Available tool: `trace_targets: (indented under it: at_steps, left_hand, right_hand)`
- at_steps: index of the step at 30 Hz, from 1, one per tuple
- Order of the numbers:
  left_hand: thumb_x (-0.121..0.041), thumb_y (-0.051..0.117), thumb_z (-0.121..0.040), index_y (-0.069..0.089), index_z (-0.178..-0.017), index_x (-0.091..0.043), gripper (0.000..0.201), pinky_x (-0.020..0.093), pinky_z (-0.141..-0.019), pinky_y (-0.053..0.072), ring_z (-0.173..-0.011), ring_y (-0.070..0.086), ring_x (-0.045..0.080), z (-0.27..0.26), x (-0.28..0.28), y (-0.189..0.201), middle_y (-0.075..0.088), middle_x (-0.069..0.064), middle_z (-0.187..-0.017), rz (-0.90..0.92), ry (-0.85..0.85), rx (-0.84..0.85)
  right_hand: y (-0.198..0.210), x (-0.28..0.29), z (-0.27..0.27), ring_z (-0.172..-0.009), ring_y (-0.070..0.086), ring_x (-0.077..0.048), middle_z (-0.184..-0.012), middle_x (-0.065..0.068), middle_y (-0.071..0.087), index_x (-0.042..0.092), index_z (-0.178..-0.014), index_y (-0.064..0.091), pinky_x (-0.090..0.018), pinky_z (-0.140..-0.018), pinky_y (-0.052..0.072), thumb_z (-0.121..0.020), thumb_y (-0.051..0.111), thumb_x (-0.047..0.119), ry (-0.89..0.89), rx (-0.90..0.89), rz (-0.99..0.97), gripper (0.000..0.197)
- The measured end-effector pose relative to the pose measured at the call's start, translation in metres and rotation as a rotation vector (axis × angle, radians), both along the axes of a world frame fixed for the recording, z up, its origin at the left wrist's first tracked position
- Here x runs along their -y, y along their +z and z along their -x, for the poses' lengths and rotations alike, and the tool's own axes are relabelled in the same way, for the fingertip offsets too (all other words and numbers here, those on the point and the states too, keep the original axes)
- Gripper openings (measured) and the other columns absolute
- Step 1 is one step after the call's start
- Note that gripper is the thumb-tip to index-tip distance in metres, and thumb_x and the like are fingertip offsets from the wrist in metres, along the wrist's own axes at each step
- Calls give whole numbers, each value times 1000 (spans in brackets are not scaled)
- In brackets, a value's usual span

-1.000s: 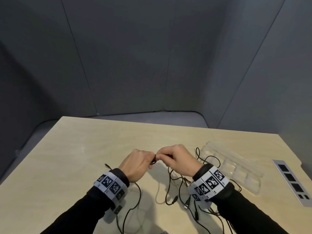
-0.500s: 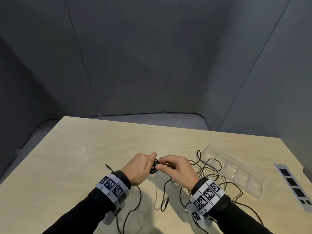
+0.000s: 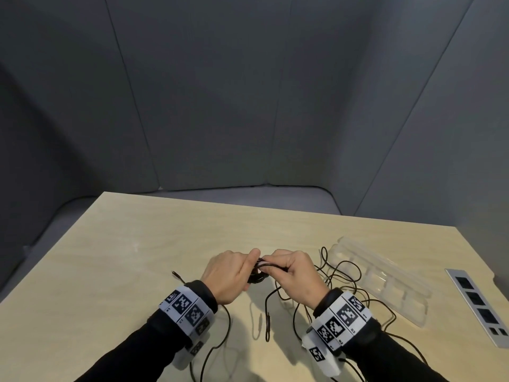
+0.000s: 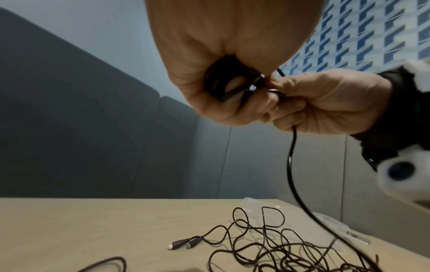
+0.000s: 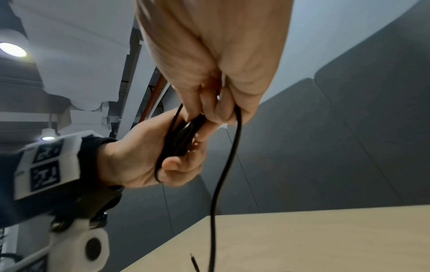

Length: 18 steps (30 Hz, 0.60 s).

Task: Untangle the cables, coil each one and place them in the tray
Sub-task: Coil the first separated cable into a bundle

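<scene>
**Small coil in hand, loose tail trailing into the tangle**

The left hand [image 3: 231, 274] is clenched round a small coil of black cable [image 4: 223, 82], its fingers curled through and about the loops. The right hand [image 3: 298, 277] meets it at 3 o'clock, pinching the running strand [image 4: 292, 147] of the same cable against the coil, so both grips are closed on cable above the bench [image 3: 137, 244].

From the right hand the strand drops toward 6 o'clock and runs down into the tangled cables [image 4: 279, 244] lying on the bench, which spread from the wrists out toward 3 o'clock. The clear compartmented tray [image 3: 385, 279] sits just beyond them at 3 o'clock, with a few loops resting against its near edge; no cable appears to lie in its compartments.

The likely trouble is the tail. It seems not yet free of the heap, so winding on could drag the whole tangle along, tighten a knot, or pull the light tray out of place. The coil is tight and springy-looking; if the left hand eases while the right re-grips, the loops may spring open. A plug end [image 4: 184, 245] lying at 9 o'clock of the heap could also snag on a crossing loop.
</scene>
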<state>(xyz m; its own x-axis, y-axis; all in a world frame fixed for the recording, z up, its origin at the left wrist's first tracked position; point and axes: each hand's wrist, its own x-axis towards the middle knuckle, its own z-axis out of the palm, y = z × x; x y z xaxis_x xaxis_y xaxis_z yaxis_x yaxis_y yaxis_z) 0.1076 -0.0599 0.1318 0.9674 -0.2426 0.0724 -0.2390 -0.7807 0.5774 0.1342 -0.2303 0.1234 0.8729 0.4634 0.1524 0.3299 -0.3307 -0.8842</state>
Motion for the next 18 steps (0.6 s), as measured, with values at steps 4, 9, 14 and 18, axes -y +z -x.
trace_targets:
  at_steps: [4, 9, 14, 18]
  left_hand:
    - [-48, 4, -97, 34, -52, -22, 60, 35, -64, 42, -68, 57, 28, -2, 4, -4, 52, 0, -58, -136, 155, 85]
    - [-41, 8, -99, 36, -55, -20, 56, 44, -66, 47, -58, 52, 30, -7, -1, -15, 46, 2, -50, -39, 115, 39]
    - [-40, 12, -99, 34, -51, -18, 57, 21, -55, 38, -43, 45, 10, -1, -2, -10, 50, 11, -51, 80, -13, 45]
    - [-49, 13, -91, 33, -47, -24, 55, 17, -47, 25, -38, 33, 10, -3, -5, -5, 33, -7, -42, 345, -18, 173]
  right_hand:
    - [3, -2, -5, -64, 54, 0, -64, 14, 59, 14, -94, 76, -15, -64, 40, -84, 67, 10, -12, 13, -16, 14]
    - [22, 7, -14, -60, 53, 1, -71, 5, 69, 19, -96, 75, -18, -64, 43, -80, 73, 21, 128, -138, 157, 16]
    - [46, 17, -29, -68, 56, -10, -79, 8, 65, 17, -88, 72, -27, -68, 46, -84, 68, 19, 284, 38, 274, 6]
    - [36, 0, -28, -64, 50, -5, -74, 9, 61, 17, -84, 69, -18, -62, 40, -88, 63, 15, 165, -28, -7, 8]
